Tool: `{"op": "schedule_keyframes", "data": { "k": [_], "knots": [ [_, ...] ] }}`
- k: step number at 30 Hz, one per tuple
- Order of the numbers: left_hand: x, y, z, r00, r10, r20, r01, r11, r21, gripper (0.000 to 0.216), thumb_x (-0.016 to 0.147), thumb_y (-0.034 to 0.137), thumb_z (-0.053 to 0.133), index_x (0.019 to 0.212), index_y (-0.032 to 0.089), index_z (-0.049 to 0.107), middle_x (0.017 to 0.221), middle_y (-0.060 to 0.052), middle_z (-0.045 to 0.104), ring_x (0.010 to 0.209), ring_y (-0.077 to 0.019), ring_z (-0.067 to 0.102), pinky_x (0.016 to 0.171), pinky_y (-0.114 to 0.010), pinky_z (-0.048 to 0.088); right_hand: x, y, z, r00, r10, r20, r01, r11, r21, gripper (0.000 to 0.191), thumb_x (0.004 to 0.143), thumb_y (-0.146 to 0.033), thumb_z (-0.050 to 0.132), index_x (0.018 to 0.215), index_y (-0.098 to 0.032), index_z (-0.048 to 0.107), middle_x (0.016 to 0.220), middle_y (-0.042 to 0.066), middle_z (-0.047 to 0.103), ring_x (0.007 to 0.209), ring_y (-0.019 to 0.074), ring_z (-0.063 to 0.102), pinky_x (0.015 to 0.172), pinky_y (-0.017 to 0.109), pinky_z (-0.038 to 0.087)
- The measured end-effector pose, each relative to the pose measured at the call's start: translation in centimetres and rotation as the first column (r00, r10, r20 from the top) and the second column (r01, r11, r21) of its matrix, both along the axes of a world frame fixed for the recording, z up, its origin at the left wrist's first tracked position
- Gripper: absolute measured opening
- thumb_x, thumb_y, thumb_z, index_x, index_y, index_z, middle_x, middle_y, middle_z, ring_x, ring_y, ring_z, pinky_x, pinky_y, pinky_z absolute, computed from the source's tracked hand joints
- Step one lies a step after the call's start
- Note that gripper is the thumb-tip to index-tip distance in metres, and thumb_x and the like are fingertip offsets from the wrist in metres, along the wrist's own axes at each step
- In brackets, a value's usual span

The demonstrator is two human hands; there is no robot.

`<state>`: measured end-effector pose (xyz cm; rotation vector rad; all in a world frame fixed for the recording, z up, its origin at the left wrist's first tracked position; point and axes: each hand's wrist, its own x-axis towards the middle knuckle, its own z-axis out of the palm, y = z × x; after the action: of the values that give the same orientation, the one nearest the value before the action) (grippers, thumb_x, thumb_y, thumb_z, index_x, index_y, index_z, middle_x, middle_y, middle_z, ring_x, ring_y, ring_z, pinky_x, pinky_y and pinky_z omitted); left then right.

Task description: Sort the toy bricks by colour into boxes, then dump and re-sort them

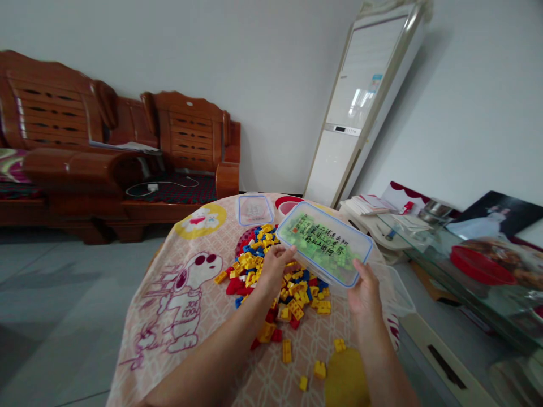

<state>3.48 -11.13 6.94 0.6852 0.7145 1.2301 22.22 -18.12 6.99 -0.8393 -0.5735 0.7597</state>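
Both of my hands hold up a clear plastic box [326, 243] with a blue-rimmed lid and green bricks inside, tilted above the table. My left hand [276, 261] grips its near left corner with fingers curled. My right hand [365, 289] grips its right end, thumb on the rim. Below lies a heap of yellow, blue and red bricks [271, 277] on a pink cartoon-dog tablecloth [178, 299]. A few loose yellow bricks [287, 350] lie nearer to me.
A second clear lidded box [254, 210] and a red bowl [288, 204] sit at the table's far side. An open clear tub [396, 291] sits under my right hand. A wooden sofa [114, 152] stands left, a tall white air conditioner [360, 107] behind, a glass table [470, 254] with clutter right.
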Motion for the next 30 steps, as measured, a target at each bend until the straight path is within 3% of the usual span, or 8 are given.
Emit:
{"op": "schedule_keyframes", "data": {
  "k": [3,8,11,17,20,27,30],
  "knots": [
    [-1.6,1.5,0.2,0.997,0.076,0.021,-0.077,0.997,0.015,0.048,0.068,0.036,0.081,0.106,0.020,0.057,0.098,-0.004,0.067,0.078,-0.0141,0.067,0.069,-0.031,0.061,0.7,-0.1,-0.2,0.999,-0.026,-0.021,0.025,0.999,-0.036,0.048,0.070,-0.032,0.075,0.115,-0.017,0.067,0.107,0.005,0.074,0.101,0.0241,0.068,0.094,0.043,0.052],
    [-3.9,2.9,0.4,0.988,-0.140,-0.068,0.141,0.990,0.014,0.046,0.069,0.046,0.078,0.104,0.019,0.066,0.092,-0.007,0.072,0.071,-0.0178,0.069,0.055,-0.025,0.056,0.6,-0.5,0.1,0.999,0.026,0.027,-0.024,0.996,-0.082,0.053,0.067,-0.036,0.076,0.117,-0.019,0.067,0.105,0.004,0.074,0.095,0.0247,0.069,0.087,0.041,0.055],
    [-4.1,2.9,0.4,0.983,-0.162,-0.085,0.163,0.987,0.006,0.046,0.065,0.042,0.080,0.099,0.013,0.069,0.081,-0.009,0.074,0.066,-0.0207,0.070,0.055,-0.026,0.054,0.1,-0.3,0.5,0.998,0.022,0.057,-0.015,0.992,-0.124,0.053,0.064,-0.038,0.078,0.113,-0.019,0.068,0.101,0.004,0.074,0.090,0.0245,0.070,0.081,0.040,0.056],
    [-3.7,2.6,0.6,0.994,-0.072,-0.087,0.082,0.990,0.117,0.052,0.063,0.043,0.081,0.103,0.013,0.070,0.081,-0.008,0.075,0.071,-0.0224,0.071,0.068,-0.030,0.056,0.3,0.4,-0.2,0.938,-0.254,0.236,0.300,0.935,-0.187,0.046,0.063,-0.049,0.080,0.088,-0.014,0.068,0.082,0.004,0.073,0.078,0.0212,0.067,0.072,0.033,0.054],
    [-3.6,2.5,0.6,0.993,-0.063,-0.098,0.075,0.989,0.130,0.053,0.062,0.045,0.082,0.103,0.013,0.070,0.081,-0.009,0.075,0.073,-0.0231,0.071,0.068,-0.030,0.055,0.6,0.5,-0.7,0.903,-0.308,0.299,0.371,0.911,-0.180,0.045,0.062,-0.052,0.081,0.083,-0.014,0.066,0.076,0.003,0.072,0.073,0.0193,0.066,0.067,0.031,0.052],
    [-3.6,2.5,0.7,0.993,-0.046,-0.113,0.058,0.993,0.104,0.055,0.058,0.045,0.084,0.101,0.013,0.070,0.077,-0.007,0.074,0.072,-0.0228,0.070,0.070,-0.031,0.056,1.1,0.1,-0.6,0.981,-0.099,0.166,0.138,0.960,-0.244,0.041,0.059,-0.048,0.083,0.079,-0.015,0.070,0.071,0.002,0.071,0.066,0.0210,0.066,0.062,0.034,0.054],
    [-3.6,2.4,0.7,0.992,-0.047,-0.120,0.059,0.994,0.097,0.055,0.056,0.046,0.084,0.098,0.013,0.071,0.078,-0.007,0.074,0.069,-0.0215,0.069,0.067,-0.031,0.055,1.3,0.1,-0.9,0.979,-0.097,0.180,0.134,0.969,-0.206,0.038,0.059,-0.044,0.084,0.077,-0.015,0.070,0.067,0.002,0.070,0.062,0.0201,0.065,0.061,0.034,0.054]
  ]
}}
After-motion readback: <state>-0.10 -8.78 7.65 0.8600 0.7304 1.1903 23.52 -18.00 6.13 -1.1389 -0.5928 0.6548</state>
